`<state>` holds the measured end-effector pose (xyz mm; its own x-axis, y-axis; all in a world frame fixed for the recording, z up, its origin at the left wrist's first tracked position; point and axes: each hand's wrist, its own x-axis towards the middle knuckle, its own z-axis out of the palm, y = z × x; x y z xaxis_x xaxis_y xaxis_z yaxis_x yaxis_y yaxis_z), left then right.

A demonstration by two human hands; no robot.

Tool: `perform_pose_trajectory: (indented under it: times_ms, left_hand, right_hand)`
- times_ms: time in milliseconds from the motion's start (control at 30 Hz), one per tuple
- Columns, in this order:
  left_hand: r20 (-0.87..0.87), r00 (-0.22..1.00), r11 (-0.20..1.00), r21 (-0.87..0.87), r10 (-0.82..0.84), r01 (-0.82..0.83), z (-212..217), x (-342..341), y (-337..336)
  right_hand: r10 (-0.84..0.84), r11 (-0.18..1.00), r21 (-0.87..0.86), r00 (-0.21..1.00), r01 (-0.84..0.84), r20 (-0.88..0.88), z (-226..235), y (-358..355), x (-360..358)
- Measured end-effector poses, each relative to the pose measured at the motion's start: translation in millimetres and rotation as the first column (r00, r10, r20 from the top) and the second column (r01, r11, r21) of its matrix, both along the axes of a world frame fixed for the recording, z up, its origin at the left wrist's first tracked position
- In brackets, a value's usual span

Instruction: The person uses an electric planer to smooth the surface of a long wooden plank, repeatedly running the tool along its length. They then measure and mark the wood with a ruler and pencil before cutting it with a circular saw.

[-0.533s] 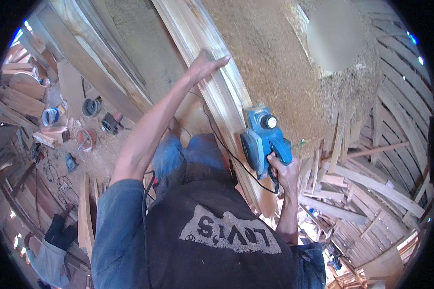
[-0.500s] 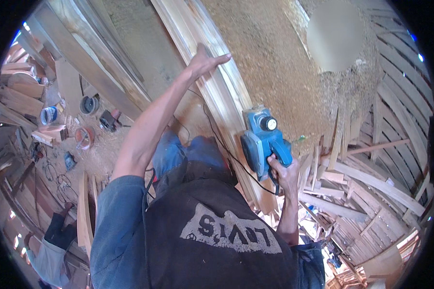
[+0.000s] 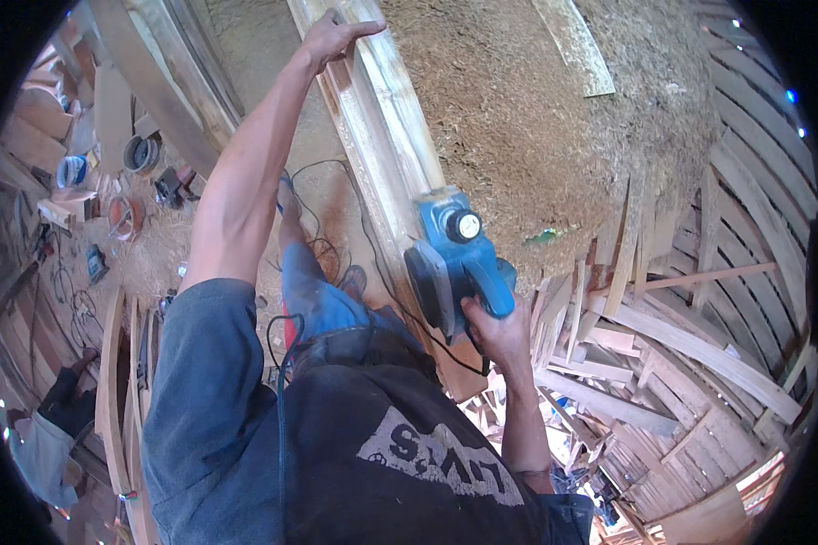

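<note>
Looking down from the head camera, a wood workshop with a person planing a long plank. At far left, round tins (image 3: 141, 153) and small tools lie on a floor strewn with pale shavings, and black cords (image 3: 64, 291) loop among them. Near the lower left edge another person (image 3: 50, 436) crouches in grey clothing; beside them stand narrow wooden frames (image 3: 116, 381) on edge.

The left hand (image 3: 332, 41) reaches far up the scene, palm flat and fingers spread, pressing on the plank (image 3: 382, 136). The plank is pale, rough-sawn timber with lengthwise grooves, running from the far centre down toward the person's body. The person wears a blue sleeve and a dark shirt (image 3: 409, 454) with a pale printed patch on its back, tilted, near the lower centre.

At centre, the planer (image 3: 454, 259) sits on the plank's near part: a blocky blue plastic housing with a black side cover and a round black-and-white knob on top. The right hand (image 3: 495, 327) is clamped around its blue rear handle, well apart from the left hand. A black cable (image 3: 373, 254) trails from the tool over the floor.

Right of the plank spreads a coarse, fibrous mound of sawdust (image 3: 536, 127), with a flat board (image 3: 574, 45) lying on it. At far right, thin curved slats (image 3: 700, 345) are stacked in a fan.
</note>
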<state>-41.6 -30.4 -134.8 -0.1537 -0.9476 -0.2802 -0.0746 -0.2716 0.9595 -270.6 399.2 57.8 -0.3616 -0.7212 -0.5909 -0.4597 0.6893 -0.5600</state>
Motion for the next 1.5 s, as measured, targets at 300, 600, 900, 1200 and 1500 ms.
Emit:
perform_pose_trajectory:
  times_ms: [300, 600, 900, 1200, 1500]
  left_hand:
    - [0.179, 0.967, 0.983, 0.049, -0.180, 0.174, 32.3, -0.4, 14.6]
    - [0.089, 0.993, 0.997, 0.018, -0.081, 0.080, -8.5, 3.4, 0.5]
    - [-0.370, 0.925, 0.944, 0.328, 0.092, 0.037, -15.2, 16.1, 9.1]
    - [-0.557, 0.818, 0.930, 0.359, 0.145, 0.080, -32.3, 19.7, 77.2]
    - [-0.347, 0.932, 0.973, 0.158, -0.107, 0.171, -24.9, -11.3, 216.2]
  right_hand:
    - [-0.021, 1.000, 0.010, 0.999, 0.021, 0.043, 2.8, -69.8, 15.0]
    - [0.105, 0.971, -0.217, 0.994, -0.096, 0.029, -14.8, -151.4, 39.0]
    - [0.174, 0.934, -0.335, 0.976, -0.121, 0.132, -32.3, -244.4, 57.0]
    - [0.153, 0.951, -0.293, 0.972, -0.095, 0.181, -24.2, -335.6, 86.4]
    - [0.220, 0.927, -0.347, 0.954, -0.140, 0.202, -28.0, -427.0, 112.6]
